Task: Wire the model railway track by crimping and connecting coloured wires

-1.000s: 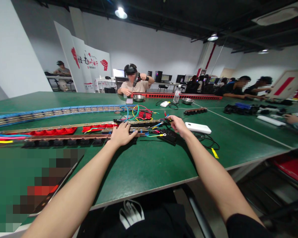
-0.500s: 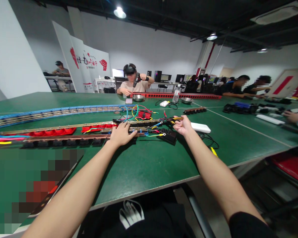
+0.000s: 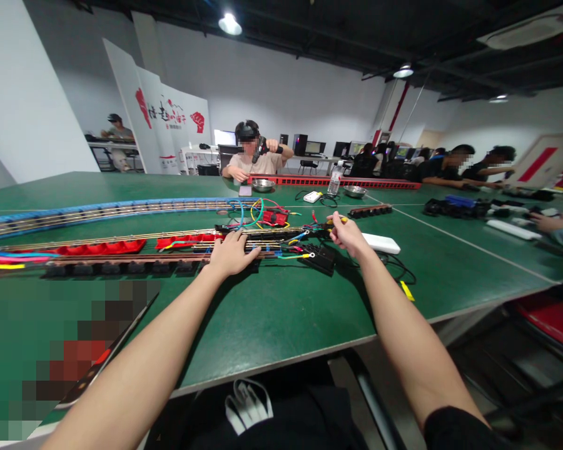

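My left hand lies with spread fingers over a long assembly of brass-coloured rods on black supports, pressing on it from above. Colored wires with ring terminals stick out past its right end. My right hand is closed around pliers with yellow handles, just beyond that end; their jaws are hard to make out. A black box sits between the hands, close to the wires. Behind the assembly lies a red block among looping wires.
A curved blue track runs along the back left. A white power bank-like box and black cable lie right of my right hand. Farther back are a bottle, metal bowls and a long red rail. A person opposite holds a drill.
My right hand has turned and closed more around the plier handles, rising slightly. My left hand stays on the assembly. The view has shifted a little.
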A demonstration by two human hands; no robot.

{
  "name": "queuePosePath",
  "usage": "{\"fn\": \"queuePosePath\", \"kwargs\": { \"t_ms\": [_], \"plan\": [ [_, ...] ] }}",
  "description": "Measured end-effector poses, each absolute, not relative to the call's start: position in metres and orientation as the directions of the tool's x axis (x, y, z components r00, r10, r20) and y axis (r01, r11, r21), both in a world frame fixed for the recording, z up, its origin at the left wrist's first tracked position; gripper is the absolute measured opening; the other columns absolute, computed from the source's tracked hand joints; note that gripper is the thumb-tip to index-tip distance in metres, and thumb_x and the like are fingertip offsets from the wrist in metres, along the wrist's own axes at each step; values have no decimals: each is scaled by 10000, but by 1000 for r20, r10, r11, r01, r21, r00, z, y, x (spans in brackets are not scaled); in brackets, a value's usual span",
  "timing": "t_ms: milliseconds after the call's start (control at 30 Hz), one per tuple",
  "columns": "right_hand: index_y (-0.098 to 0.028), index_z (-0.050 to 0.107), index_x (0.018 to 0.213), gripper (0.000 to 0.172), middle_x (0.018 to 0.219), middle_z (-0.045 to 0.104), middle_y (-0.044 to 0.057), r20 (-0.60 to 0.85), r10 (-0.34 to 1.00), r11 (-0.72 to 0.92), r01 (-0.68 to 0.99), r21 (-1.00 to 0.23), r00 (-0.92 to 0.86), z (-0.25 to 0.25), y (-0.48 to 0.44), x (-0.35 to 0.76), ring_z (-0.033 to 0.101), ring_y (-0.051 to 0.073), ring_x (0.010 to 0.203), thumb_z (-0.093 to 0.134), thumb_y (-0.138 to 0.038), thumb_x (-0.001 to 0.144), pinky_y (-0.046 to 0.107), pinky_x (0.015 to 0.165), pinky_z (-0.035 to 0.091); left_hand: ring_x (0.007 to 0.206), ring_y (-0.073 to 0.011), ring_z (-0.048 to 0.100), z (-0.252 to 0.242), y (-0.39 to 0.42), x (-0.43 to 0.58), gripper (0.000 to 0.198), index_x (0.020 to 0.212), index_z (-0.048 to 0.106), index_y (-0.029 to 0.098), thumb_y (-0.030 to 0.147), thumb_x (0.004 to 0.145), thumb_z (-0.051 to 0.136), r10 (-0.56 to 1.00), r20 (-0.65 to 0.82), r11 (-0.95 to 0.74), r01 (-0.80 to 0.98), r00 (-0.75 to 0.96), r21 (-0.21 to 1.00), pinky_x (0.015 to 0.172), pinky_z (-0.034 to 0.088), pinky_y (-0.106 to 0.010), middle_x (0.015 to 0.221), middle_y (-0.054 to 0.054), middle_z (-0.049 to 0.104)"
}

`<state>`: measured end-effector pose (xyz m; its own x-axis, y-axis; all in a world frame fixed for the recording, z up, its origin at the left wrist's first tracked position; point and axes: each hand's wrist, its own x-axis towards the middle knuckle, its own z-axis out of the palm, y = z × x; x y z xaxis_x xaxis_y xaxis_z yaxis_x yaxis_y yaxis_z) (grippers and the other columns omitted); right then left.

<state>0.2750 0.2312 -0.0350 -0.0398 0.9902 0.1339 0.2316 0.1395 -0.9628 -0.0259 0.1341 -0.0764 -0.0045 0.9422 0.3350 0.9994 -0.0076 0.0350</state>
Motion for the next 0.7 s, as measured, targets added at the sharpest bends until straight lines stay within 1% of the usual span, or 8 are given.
{"fn": "queuePosePath", "kwargs": {
  "t_ms": [100, 200, 267, 400, 533, 600, 700],
  "plan": [
    [-202, 568, 1055, 535, 421, 451, -64, 214, 976, 217, 295, -931, -44, -38, 233, 275, 369, 76, 322, 399, -678, 877, 148, 318, 190, 1357, -318, 352, -76, 134, -25, 665, 1342, 500, 169, 628, 910, 285, 942, 335, -7, 1000, -3, 29, 1035, 340, -538, 1490, -136, 396],
    [-195, 573, 1047, 553, 405, 467, -59, 272, 956, 294, 331, -897, -111, -46, 238, 274, 396, 85, 334, 398, -689, 870, 154, 332, 245, 1359, -312, 353, -76, 134, -25, 669, 1341, 498, 175, 636, 908, 283, 940, 340, -5, 1000, -4, 25, 1042, 336, -525, 1492, -130, 396],
    [-191, 581, 1027, 561, 396, 472, -54, 285, 951, 310, 358, -881, -123, -49, 241, 273, 404, 88, 336, 392, -694, 868, 157, 340, 263, 1360, -312, 352, -77, 135, -26, 677, 1343, 495, 164, 637, 909, 280, 939, 344, -8, 1000, 0, 23, 1042, 335, -529, 1491, -136, 395],
    [-171, 601, 1031, 599, 376, 447, -50, 264, 963, 266, 384, -884, -58, -45, 241, 272, 396, 94, 323, 345, -692, 886, 168, 340, 264, 1357, -311, 356, -78, 135, -26, 669, 1338, 499, 164, 632, 912, 280, 936, 352, -13, 1000, 4, 23, 1038, 339, -525, 1488, -139, 398],
    [-138, 629, 1051, 616, 360, 421, -41, 235, 967, 255, 473, -843, -103, -30, 248, 274, 372, 101, 311, 313, -650, 921, 188, 337, 261, 1365, -309, 343, -78, 135, -27, 664, 1336, 501, 173, 634, 910, 284, 937, 349, -5, 999, -9, 38, 1038, 340, -522, 1488, -131, 401],
    [-130, 647, 1025, 610, 378, 436, -27, 203, 972, 235, 520, -821, -119, -22, 256, 273, 381, 109, 317, 307, -628, 932, 203, 342, 265, 1366, -310, 340, -78, 135, -27, 665, 1341, 499, 172, 631, 910, 285, 938, 347, -5, 999, -10, 43, 1038, 338, -525, 1486, -132, 404],
    [-129, 664, 967, 581, 407, 462, -8, 174, 982, 184, 582, -792, -73, -18, 265, 265, 407, 127, 334, 306, -586, 944, 232, 372, 291, 1365, -318, 340, -79, 135, -27, 669, 1352, 492, 171, 629, 909, 288, 938, 347, -8, 999, -8, 45, 1038, 334, -533, 1486, -131, 405]
  ]
}}
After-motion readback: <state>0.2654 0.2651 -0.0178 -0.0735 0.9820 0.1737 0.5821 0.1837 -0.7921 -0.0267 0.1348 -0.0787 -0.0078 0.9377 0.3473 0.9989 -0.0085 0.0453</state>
